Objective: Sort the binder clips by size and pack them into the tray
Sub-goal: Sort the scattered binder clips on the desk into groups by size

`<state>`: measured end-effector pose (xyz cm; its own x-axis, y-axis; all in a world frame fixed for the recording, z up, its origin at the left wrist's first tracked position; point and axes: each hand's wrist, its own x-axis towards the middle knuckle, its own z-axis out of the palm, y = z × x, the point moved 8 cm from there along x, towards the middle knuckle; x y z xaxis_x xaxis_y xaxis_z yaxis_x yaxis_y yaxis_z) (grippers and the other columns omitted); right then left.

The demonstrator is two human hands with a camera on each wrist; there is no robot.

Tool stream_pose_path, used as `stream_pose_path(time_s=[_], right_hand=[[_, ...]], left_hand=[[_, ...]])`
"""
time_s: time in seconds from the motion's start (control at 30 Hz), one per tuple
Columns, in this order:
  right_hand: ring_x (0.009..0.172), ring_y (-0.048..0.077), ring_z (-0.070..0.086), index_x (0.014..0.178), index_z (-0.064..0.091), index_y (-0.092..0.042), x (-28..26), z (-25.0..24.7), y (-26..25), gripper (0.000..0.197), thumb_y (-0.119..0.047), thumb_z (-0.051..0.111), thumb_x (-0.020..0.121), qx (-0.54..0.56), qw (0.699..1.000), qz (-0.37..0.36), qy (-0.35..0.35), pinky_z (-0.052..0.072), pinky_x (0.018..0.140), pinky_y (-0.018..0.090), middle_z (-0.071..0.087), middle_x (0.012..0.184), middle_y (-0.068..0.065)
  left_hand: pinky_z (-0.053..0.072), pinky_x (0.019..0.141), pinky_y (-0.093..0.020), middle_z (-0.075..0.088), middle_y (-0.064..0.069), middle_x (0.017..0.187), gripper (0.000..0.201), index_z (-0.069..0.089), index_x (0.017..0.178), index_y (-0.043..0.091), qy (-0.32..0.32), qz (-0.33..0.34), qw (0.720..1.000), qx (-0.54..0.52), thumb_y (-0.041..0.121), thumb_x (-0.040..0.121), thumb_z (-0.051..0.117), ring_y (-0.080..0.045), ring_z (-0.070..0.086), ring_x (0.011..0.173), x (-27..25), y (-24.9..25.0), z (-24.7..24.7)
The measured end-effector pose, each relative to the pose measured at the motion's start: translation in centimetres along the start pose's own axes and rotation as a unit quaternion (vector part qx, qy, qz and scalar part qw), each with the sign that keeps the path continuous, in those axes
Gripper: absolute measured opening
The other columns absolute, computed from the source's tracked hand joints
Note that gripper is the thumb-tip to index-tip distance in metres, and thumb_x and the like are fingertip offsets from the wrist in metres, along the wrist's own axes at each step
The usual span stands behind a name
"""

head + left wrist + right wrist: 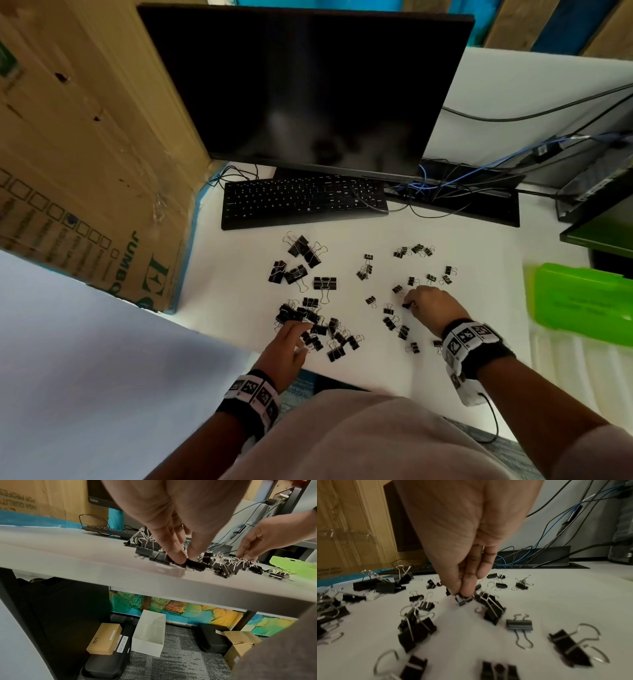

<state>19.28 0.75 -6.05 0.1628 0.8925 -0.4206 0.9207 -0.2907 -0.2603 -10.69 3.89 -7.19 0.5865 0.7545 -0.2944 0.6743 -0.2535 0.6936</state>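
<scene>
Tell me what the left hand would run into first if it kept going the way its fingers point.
The left hand points into the nearest heap of black metal binder clips; its fingertips already touch one there, so it would plough into that heap first.

Left hand (180, 520) reaches down from the top of the frame; its fingertips (179, 559) press on a black binder clip (195, 564) lying near the tabletop's (68, 555) front edge. More binder clips (150, 549) are heaped just behind the fingers. Right hand (267, 536) enters from the right, fingers curled down among a cluster of smaller clips (235, 563) (what it holds cannot be told from here). A green tray (291, 563) lies at the tabletop's right edge; a keyboard (109, 532) sits towards the back edge. Below the tabletop, on grey carpet: a white open box (147, 635) and a brown carton (104, 638).
</scene>
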Motion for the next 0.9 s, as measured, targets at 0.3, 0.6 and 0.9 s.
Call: stream_pose_path(time_s=[0.3, 0.6, 0.9], right_hand=[[0.085, 0.013, 0.06, 0.105, 0.067, -0.017, -1.3, -2.0, -8.3, 0.019, -0.015, 0.061, 0.088, 0.122, 0.979, -0.16, 0.02, 0.045, 0.079, 0.02, 0.066, 0.103, 0.0], [0.094, 0.016, 0.061, 0.112, 0.064, -0.023, -0.9, 2.0, -11.0, 0.031, -0.007, 0.053, 0.088, 0.136, 0.969, -0.185, -0.087, 0.049, 0.088, 0.033, 0.063, 0.11, -0.001], [0.126, 0.02, 0.04, 0.142, 0.021, -0.033, -0.5, 5.1, -10.7, 0.091, -0.038, 0.076, 0.07, 0.053, 0.97, -0.164, -0.169, 0.042, 0.101, 0.044, 0.029, 0.14, -0.005]], left_hand=[[0.051, 0.09, -0.024, 0.039, 0.006, 0.13, 0.042, 0.04, 0.13, 0.025, 0.021, -0.036, 0.998, -0.041, 0.009, 0.092, 0.049, -0.005, 0.052, 0.106, -0.2, -1.0, -0.2], [0.043, 0.1, -0.027, 0.043, 0.005, 0.137, 0.068, 0.014, 0.146, 0.03, -0.007, -0.08, 0.995, -0.06, 0.007, 0.092, 0.05, -0.008, 0.047, 0.115, 0.2, -1.5, 0.4], [0.045, 0.095, -0.026, 0.041, 0.003, 0.138, 0.061, 0.023, 0.142, 0.032, -0.025, -0.01, 0.999, -0.018, -0.001, 0.093, 0.038, -0.008, 0.05, 0.11, 1.9, 0.9, 0.0]])
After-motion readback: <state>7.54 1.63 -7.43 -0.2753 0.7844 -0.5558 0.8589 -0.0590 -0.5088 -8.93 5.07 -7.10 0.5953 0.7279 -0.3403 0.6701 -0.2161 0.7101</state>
